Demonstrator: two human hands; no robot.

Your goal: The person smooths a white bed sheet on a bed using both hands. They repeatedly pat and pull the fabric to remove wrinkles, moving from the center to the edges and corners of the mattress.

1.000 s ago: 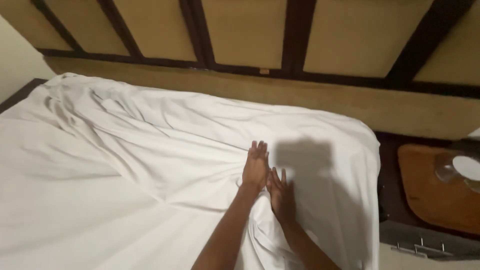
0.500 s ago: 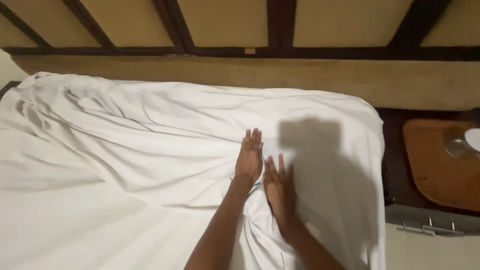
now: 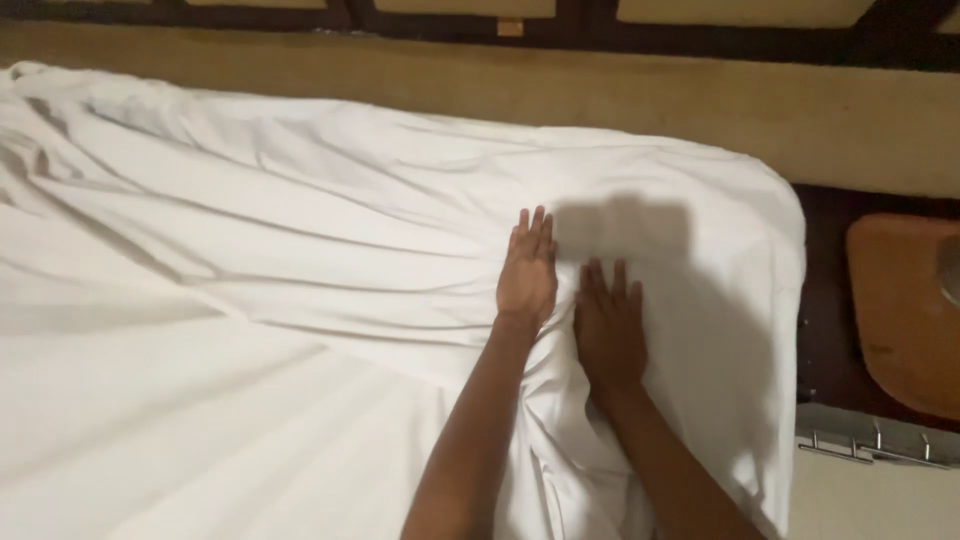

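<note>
Pressing flat on the white sheet (image 3: 300, 300) near the bed's far right corner — left hand (image 3: 527, 272) and right hand (image 3: 607, 328) side by side, fingers straight, gripping nothing — seemingly to smooth creases.

— Where does the view look from?

— From the person's head, angled steeply down over the bed and facing its head end; the padded headboard (image 3: 600, 100) runs across the top edge.

— How near is it?

— Close: both forearms rise from the bottom edge, and the left hand (image 3: 527, 272) and right hand (image 3: 608, 328) lie just right of centre on the white sheet (image 3: 250, 300).

— And the sides?

— The wooden bedside table (image 3: 900, 310) is cut by the right edge. There is only this one view.
</note>
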